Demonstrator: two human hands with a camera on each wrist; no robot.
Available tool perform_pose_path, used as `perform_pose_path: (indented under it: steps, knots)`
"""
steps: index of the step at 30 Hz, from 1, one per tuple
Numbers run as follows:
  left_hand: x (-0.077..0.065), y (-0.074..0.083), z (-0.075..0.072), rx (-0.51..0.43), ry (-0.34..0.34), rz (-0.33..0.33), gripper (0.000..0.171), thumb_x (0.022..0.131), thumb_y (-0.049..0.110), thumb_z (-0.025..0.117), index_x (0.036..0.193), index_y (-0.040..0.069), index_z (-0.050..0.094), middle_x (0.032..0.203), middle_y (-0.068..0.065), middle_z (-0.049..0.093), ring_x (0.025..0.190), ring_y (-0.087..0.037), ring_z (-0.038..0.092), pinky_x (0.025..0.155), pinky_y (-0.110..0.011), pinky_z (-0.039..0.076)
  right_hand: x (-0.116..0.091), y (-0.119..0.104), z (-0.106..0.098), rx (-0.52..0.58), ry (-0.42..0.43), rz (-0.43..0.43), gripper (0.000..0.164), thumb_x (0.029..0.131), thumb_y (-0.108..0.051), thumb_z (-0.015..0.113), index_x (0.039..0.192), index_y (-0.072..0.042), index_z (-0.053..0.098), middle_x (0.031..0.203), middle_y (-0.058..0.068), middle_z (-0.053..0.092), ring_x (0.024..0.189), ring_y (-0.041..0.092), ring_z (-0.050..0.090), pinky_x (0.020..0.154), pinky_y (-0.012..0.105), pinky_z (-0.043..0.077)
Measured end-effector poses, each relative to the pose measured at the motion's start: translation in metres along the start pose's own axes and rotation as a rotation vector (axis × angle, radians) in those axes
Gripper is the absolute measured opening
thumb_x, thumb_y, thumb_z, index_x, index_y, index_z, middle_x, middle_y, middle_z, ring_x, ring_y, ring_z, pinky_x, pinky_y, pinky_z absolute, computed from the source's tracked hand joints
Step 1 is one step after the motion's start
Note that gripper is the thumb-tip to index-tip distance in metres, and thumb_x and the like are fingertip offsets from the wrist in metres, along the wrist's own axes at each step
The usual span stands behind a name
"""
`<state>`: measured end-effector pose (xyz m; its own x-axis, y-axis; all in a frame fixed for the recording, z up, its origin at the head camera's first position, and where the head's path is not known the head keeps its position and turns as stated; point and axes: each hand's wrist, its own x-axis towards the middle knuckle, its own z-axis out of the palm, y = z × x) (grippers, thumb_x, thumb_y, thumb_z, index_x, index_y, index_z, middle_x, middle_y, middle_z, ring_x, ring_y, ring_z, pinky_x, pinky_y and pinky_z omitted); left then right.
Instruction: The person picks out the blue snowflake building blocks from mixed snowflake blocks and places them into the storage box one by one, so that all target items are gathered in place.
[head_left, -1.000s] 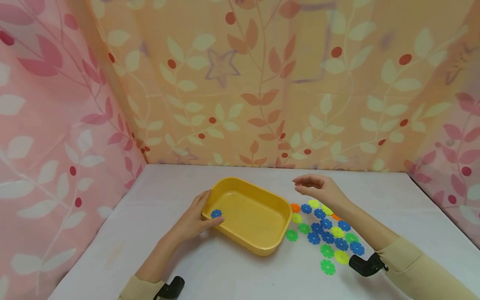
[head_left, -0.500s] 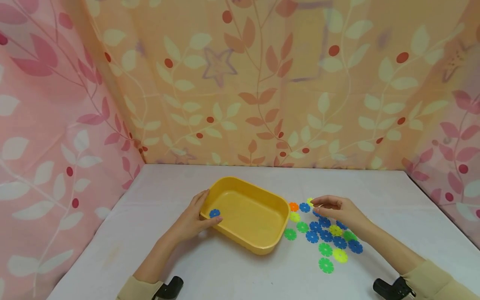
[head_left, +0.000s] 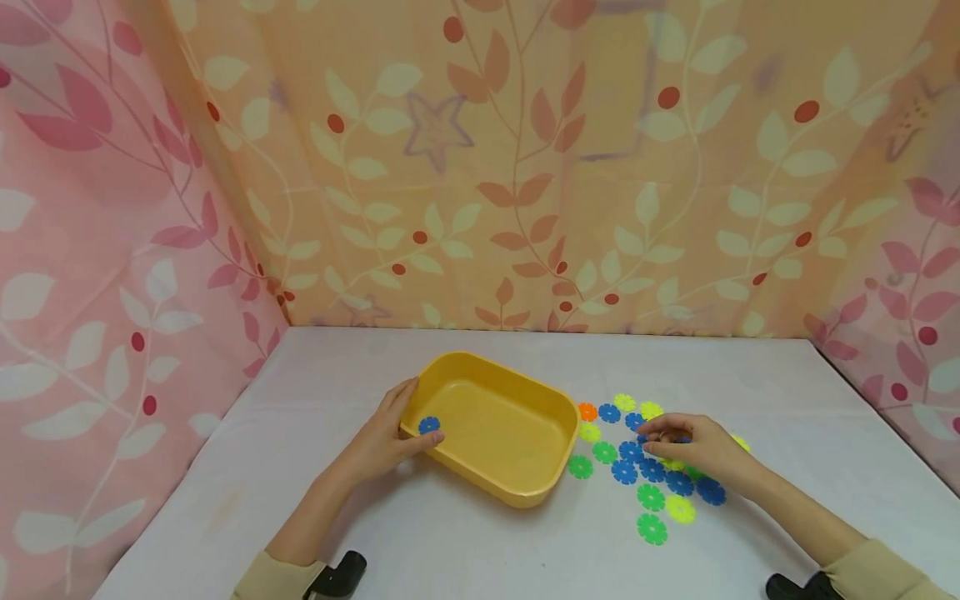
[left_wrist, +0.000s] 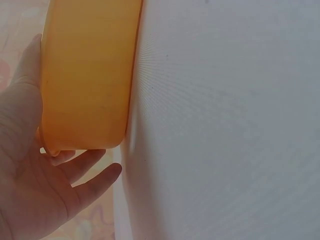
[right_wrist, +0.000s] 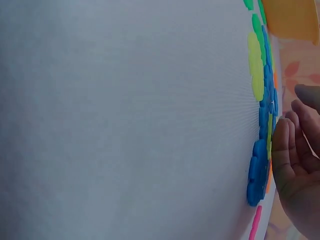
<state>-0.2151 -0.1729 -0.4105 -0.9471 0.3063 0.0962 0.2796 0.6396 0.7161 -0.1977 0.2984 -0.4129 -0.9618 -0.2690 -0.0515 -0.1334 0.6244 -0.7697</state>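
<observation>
A yellow plastic tray (head_left: 487,433) sits on the white table, with one blue snowflake disc (head_left: 429,424) in its left corner. My left hand (head_left: 386,437) grips that corner, thumb over the rim and fingers along the outer wall; the left wrist view shows the tray's orange-looking side (left_wrist: 90,75). Right of the tray lie several flat notched snowflake discs in blue (head_left: 624,472), green (head_left: 651,529), yellow (head_left: 680,509) and orange (head_left: 587,412). Low over this pile is my right hand (head_left: 701,446), fingers loosely bent, thumb apart from them in the right wrist view, nothing seen between them.
A white cloth covers the table (head_left: 360,542). Patterned curtain walls stand behind it (head_left: 480,167) and at both sides. In the right wrist view a pink piece (right_wrist: 255,224) lies beyond the blue discs. Each wrist wears a black camera mount (head_left: 341,575).
My right hand has come down and toward me, from above the table behind the pile to low over the discs. The left hand and the tray keep their place.
</observation>
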Motion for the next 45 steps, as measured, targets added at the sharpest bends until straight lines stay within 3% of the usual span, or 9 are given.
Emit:
perform_pose_path:
  steps: [9, 15, 24, 32, 45]
  knots:
    - [0.001, -0.001, 0.001, 0.022, 0.006, 0.009, 0.102, 0.083, 0.053, 0.072, 0.157, 0.009, 0.017, 0.159, -0.01, 0.017, 0.14, -0.037, 0.028, 0.11, -0.057, 0.026, 0.002, 0.006, 0.002, -0.146, 0.003, -0.081, 0.021, 0.087, -0.029, 0.074, 0.104, -0.016, 0.072, 0.081, -0.002, 0.056, 0.075, 0.012, 0.05, 0.063, 0.024, 0.041]
    - [0.0, -0.001, 0.001, 0.026, 0.009, 0.004, 0.103, 0.082, 0.054, 0.073, 0.157, 0.01, 0.017, 0.16, -0.01, 0.017, 0.141, -0.036, 0.027, 0.111, -0.057, 0.025, 0.005, 0.006, 0.002, -0.178, -0.012, -0.125, 0.017, 0.087, -0.026, 0.075, 0.1, -0.015, 0.072, 0.079, -0.003, 0.056, 0.073, 0.011, 0.05, 0.061, 0.023, 0.042]
    - [0.0, 0.0, 0.0, 0.018, 0.003, 0.004, 0.103, 0.083, 0.054, 0.072, 0.157, 0.009, 0.016, 0.16, -0.009, 0.017, 0.142, -0.037, 0.025, 0.111, -0.057, 0.024, 0.008, 0.001, 0.006, -0.226, 0.007, -0.106, 0.015, 0.084, -0.027, 0.078, 0.094, -0.018, 0.071, 0.076, -0.005, 0.054, 0.071, 0.012, 0.05, 0.061, 0.023, 0.041]
    - [-0.001, 0.0, 0.001, 0.022, 0.004, 0.005, 0.103, 0.083, 0.055, 0.071, 0.157, 0.009, 0.016, 0.16, -0.009, 0.017, 0.142, -0.037, 0.026, 0.111, -0.058, 0.024, 0.012, -0.004, 0.01, -0.269, 0.021, -0.168, 0.013, 0.084, -0.022, 0.078, 0.093, -0.015, 0.07, 0.077, -0.007, 0.055, 0.071, 0.009, 0.05, 0.061, 0.021, 0.044]
    - [-0.001, 0.001, 0.0, 0.022, 0.007, -0.01, 0.106, 0.08, 0.059, 0.072, 0.157, 0.013, 0.015, 0.16, -0.004, 0.017, 0.142, -0.034, 0.026, 0.111, -0.056, 0.024, 0.014, -0.004, 0.011, -0.276, 0.015, -0.173, 0.015, 0.084, -0.025, 0.078, 0.094, -0.016, 0.071, 0.077, -0.007, 0.055, 0.071, 0.009, 0.05, 0.062, 0.021, 0.045]
